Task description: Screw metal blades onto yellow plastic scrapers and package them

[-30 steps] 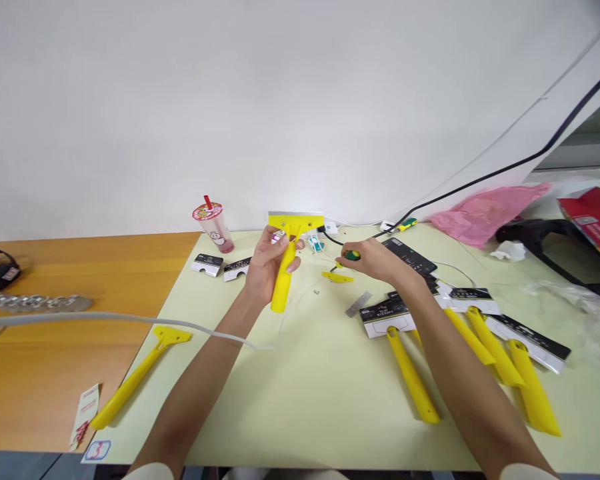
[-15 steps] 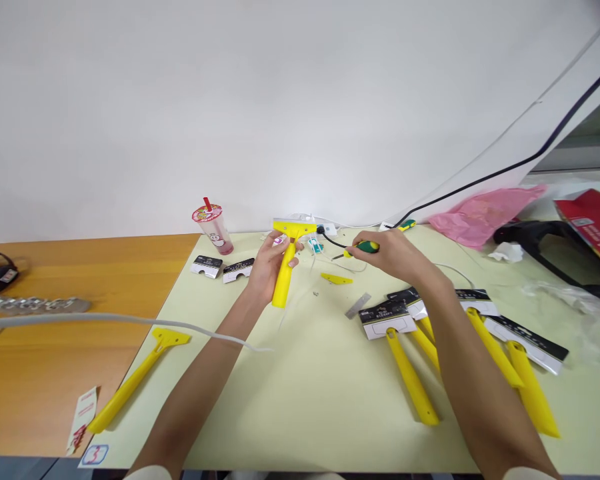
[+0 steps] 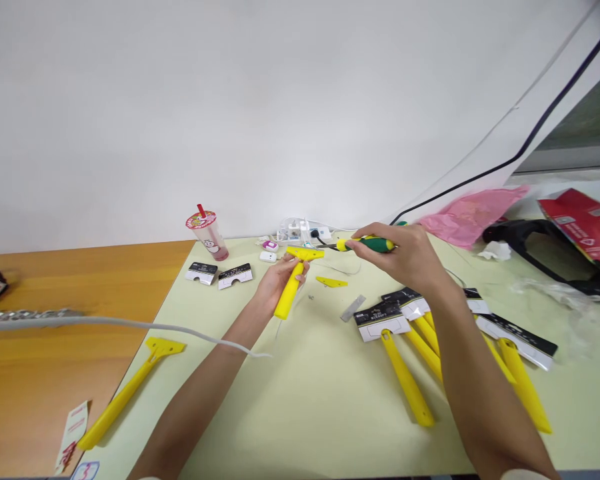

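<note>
A yellow scraper [image 3: 289, 291] is gripped in my left hand [image 3: 275, 283], its wide head tilted up and its handle pointing down toward me. My right hand [image 3: 405, 250] is closed round the green and yellow handle of a screwdriver [image 3: 377, 244]. The shaft points left, with its tip just above the scraper head; I cannot tell whether they touch. On the table beyond lie a loose yellow scraper clamp plate [image 3: 331, 282], a small screw [image 3: 311, 297] and a flat metal blade [image 3: 353, 308].
Several yellow scrapers with black-and-white cards [image 3: 383, 320] lie at right. Another yellow scraper [image 3: 130, 393] rests at left, beneath a grey cable [image 3: 130, 323]. A drink cup [image 3: 213, 241] stands near two cards [image 3: 235, 275]. At the back is a power strip [image 3: 293, 233]; a pink bag [image 3: 473, 213] sits right.
The screwdriver has swung level, and its tip has come left over the scraper head. My left hand has lowered the scraper slightly and turned its head. The view has shifted a little.
</note>
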Available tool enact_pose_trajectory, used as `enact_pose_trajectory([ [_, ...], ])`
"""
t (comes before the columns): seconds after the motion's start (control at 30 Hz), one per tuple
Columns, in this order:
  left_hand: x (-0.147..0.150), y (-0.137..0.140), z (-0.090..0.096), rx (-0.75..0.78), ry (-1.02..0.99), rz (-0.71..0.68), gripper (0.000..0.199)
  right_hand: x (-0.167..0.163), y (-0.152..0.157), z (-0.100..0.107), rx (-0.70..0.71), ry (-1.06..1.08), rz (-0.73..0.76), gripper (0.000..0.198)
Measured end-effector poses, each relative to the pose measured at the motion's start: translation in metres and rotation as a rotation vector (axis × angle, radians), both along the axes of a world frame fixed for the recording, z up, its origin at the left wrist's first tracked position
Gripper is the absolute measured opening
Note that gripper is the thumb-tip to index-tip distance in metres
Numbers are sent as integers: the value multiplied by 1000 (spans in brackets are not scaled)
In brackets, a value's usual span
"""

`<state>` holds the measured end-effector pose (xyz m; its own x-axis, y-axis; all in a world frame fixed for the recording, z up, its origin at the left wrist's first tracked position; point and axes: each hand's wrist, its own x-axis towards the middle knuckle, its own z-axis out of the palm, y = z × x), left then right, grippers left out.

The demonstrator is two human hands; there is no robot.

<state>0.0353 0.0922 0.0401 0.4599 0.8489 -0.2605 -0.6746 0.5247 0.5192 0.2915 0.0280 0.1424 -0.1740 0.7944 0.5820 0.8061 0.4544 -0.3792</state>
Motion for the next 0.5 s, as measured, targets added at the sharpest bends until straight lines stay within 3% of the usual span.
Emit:
enact_pose_trajectory([
  [0.5,-2,-3,3,4,-64,-31,29,-1,11,-11,-40,4,33,30],
])
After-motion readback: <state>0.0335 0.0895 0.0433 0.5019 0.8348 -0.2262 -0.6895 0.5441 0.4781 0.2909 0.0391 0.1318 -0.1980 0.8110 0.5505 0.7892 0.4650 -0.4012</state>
